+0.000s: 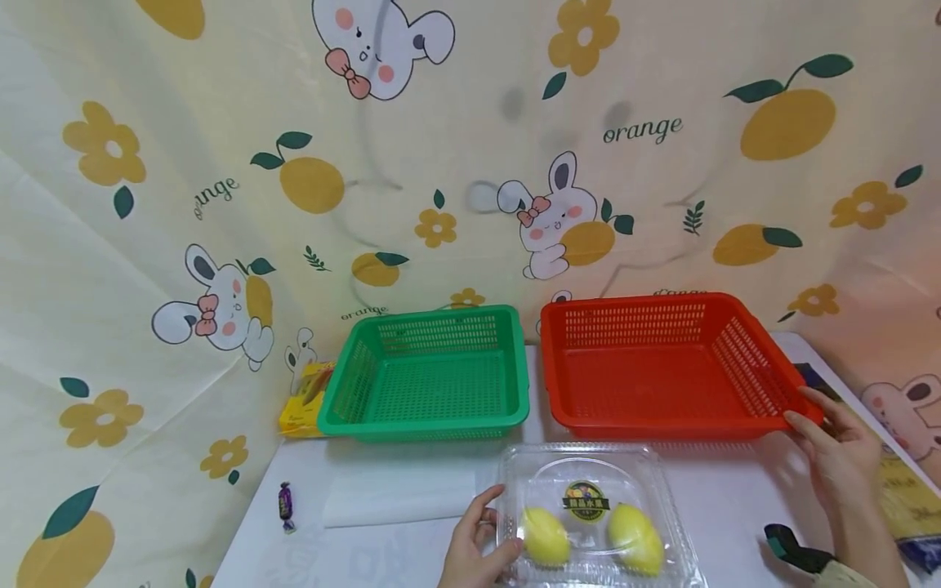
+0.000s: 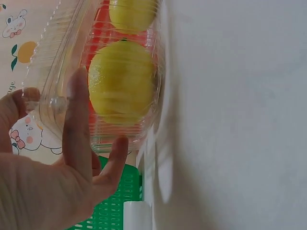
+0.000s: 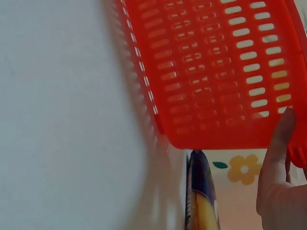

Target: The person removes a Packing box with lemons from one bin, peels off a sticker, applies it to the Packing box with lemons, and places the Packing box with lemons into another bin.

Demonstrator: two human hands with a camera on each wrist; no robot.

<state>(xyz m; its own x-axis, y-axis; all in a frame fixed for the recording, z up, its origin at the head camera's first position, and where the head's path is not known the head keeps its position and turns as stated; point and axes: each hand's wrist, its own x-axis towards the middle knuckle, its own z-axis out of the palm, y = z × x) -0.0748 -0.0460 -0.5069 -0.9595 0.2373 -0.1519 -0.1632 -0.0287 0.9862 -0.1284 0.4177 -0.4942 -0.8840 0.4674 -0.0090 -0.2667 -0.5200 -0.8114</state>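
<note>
A clear plastic clamshell box point(image 1: 588, 467) with a round label on its lid holds two lemons point(image 1: 546, 536). My left hand point(image 1: 479, 545) grips its left side; in the left wrist view, fingers point(image 2: 76, 124) lie along the box wall next to a lemon point(image 2: 122, 81). At the right, my right hand point(image 1: 845, 449) holds the front right corner of a red plastic basket point(image 1: 662, 428), thumb and fingers at its rim. The right wrist view shows the slotted basket wall point(image 3: 206, 134) beside that hand point(image 3: 283, 187). Inside, the red basket has nothing in it.
A green basket point(image 1: 422, 429) stands left of the red one, with a yellow packet point(image 1: 300, 412) behind its left side. A purple-wrapped candy point(image 1: 286, 506) and a folded white sheet point(image 1: 400, 498) lie in front. A yellow and dark blue bag point(image 1: 907, 498) lies at the right edge.
</note>
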